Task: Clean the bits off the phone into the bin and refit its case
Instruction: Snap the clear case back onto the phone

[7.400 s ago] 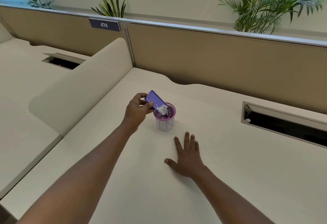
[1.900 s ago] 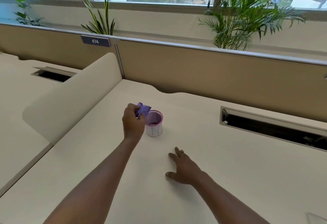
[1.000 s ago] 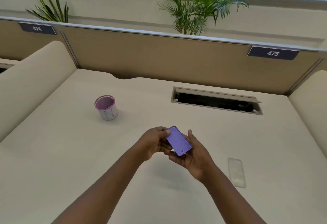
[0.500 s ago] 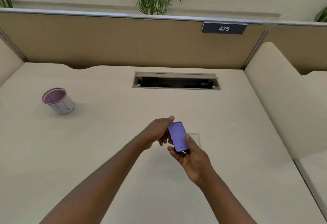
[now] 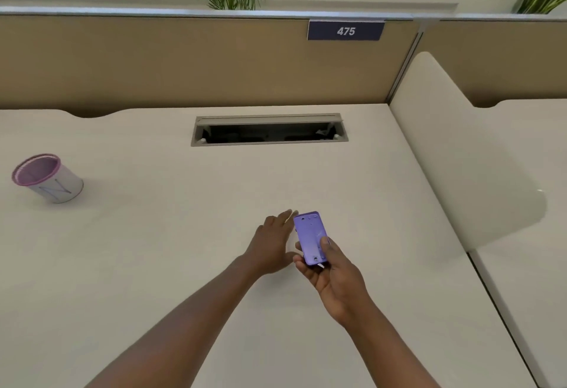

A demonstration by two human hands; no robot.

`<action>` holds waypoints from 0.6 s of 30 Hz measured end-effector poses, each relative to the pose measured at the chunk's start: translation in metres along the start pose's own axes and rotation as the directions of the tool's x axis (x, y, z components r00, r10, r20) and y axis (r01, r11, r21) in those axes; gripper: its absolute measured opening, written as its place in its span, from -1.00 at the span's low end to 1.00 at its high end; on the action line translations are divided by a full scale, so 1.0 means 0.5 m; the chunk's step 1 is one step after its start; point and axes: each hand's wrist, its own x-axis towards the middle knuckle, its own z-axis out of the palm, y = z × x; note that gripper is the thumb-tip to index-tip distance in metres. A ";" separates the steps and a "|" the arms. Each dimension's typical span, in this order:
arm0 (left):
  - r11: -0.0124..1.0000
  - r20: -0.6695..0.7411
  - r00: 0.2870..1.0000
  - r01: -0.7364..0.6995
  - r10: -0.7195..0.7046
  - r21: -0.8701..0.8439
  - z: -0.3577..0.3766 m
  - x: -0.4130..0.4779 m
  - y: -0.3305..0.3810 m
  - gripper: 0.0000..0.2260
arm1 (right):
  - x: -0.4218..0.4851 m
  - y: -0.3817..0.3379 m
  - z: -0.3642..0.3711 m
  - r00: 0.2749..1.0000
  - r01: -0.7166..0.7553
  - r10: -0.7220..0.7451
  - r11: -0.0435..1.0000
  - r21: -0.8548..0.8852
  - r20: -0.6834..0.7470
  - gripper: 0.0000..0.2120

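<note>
Desk [image 5: 184, 265] bears bin [image 5: 49, 177] (contents unseen); right hand [image 5: 333, 274] grips phone [image 5: 311, 237], left hand [image 5: 271, 245] spread open.

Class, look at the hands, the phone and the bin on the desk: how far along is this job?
Done, apparently: the purple phone shows no loose bits and sits far from the bin. In hand: the right hand holds the phone while the open left hand reaches beside it. Left: no case is visible, so refitting remains.

the left hand [image 5: 271, 242] lets go of the purple phone [image 5: 311, 239] and stretches out flat, fingers open, beside it; the right hand [image 5: 333, 271] alone now grips the phone, which both hands held half a second earlier.
</note>
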 end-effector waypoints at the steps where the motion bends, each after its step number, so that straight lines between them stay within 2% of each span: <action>1: 0.999 0.014 1.000 -0.004 0.004 0.044 0.004 0.006 0.004 -0.24 | 0.000 -0.002 -0.005 1.000 -0.001 0.001 1.000 0.005 -0.010 -0.69; 5: 0.986 0.014 1.000 -0.015 0.013 0.167 0.011 0.027 0.019 -0.32 | 0.004 -0.010 -0.022 0.999 0.004 -0.004 1.000 0.007 -0.040 -0.73; 7: 0.982 0.010 1.000 0.003 -0.005 0.191 0.010 0.037 0.024 -0.29 | 0.005 -0.013 -0.030 0.999 0.014 -0.014 1.000 0.004 -0.044 -0.73; 10: 0.985 -0.011 0.998 0.062 -0.061 0.159 0.003 0.046 0.028 -0.26 | 0.008 -0.017 -0.037 0.998 0.021 -0.021 1.000 0.004 -0.053 -0.61; 12: 0.992 -0.045 0.993 0.115 -0.112 0.049 -0.001 0.048 0.026 -0.41 | 0.011 -0.019 -0.040 0.998 0.015 -0.015 1.000 0.001 -0.061 -0.53; 15: 0.966 -0.140 0.963 0.210 -0.231 -0.147 -0.019 0.045 0.025 -0.72 | 0.016 -0.019 -0.044 0.997 -0.014 0.015 1.000 0.007 -0.076 -0.50; 18: 0.936 -0.294 0.913 0.196 -0.282 -0.291 -0.054 0.036 0.037 -0.95 | 0.022 -0.019 -0.044 0.997 -0.037 0.038 0.999 0.011 -0.072 -0.51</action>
